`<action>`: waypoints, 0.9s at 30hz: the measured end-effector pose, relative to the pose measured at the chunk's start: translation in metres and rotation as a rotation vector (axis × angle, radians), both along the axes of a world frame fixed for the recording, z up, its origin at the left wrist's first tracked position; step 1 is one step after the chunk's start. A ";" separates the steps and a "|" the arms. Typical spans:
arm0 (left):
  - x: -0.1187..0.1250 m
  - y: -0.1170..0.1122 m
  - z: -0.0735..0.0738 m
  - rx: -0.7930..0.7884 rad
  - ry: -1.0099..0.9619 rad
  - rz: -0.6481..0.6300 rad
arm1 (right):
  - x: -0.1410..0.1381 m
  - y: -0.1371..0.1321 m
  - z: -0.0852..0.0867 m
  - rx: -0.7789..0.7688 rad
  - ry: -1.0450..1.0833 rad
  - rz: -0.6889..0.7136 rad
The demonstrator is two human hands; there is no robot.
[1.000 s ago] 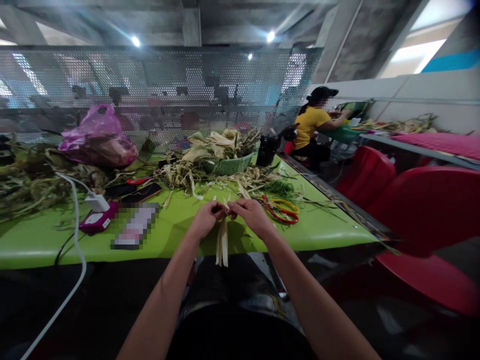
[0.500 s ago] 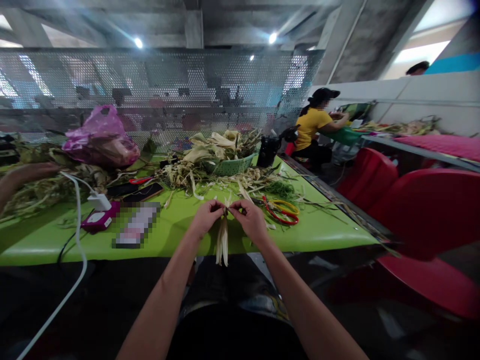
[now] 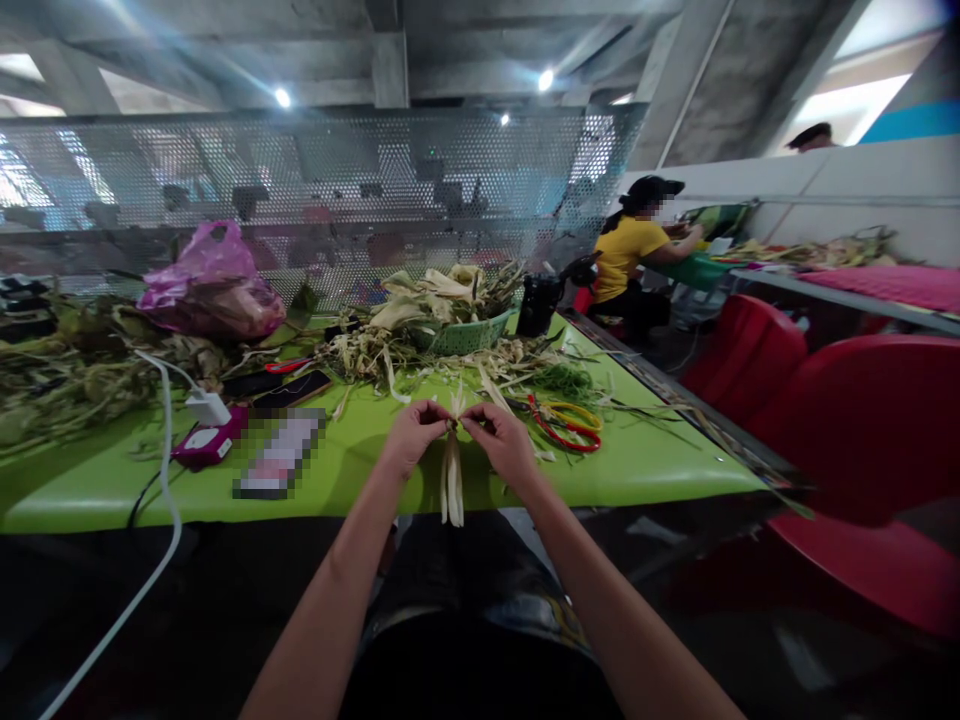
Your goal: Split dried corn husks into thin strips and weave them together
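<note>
A small bundle of pale dried husk strips (image 3: 451,478) hangs down over the near edge of the bright green table (image 3: 645,462). My left hand (image 3: 410,437) pinches the top of the bundle from the left, fingers closed. My right hand (image 3: 503,441) pinches the same top from the right, fingers closed. The two hands almost meet above the strips. Just right of my right hand lie red and yellow handled scissors (image 3: 564,422).
A green basket (image 3: 459,335) heaped with husks stands mid-table among loose strips. A pink plastic bag (image 3: 210,285), phones, a white charger (image 3: 208,408) and cable lie left. A dark bottle (image 3: 537,303) stands behind. Red chairs (image 3: 862,420) are right. A person in yellow (image 3: 626,260) works at another table.
My hands and the husk bundle stay together at the table edge, with small finger shifts. The hand seen at the far left half a second ago is gone.
</note>
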State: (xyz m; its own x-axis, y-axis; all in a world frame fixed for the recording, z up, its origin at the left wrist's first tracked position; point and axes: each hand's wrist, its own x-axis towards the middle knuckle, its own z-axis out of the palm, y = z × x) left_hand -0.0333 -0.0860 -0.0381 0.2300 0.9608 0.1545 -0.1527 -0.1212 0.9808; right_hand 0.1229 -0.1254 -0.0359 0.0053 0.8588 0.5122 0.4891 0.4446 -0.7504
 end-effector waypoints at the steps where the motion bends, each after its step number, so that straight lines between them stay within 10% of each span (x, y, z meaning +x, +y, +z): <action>1: 0.000 0.000 0.000 0.008 0.007 0.001 | 0.000 0.001 0.000 -0.010 0.009 -0.008; 14: 0.012 -0.001 -0.008 0.331 0.356 0.149 | 0.001 0.004 -0.003 -0.018 -0.164 -0.098; 27: 0.014 -0.002 -0.008 0.416 0.346 0.164 | 0.005 0.013 -0.012 -0.133 0.133 0.068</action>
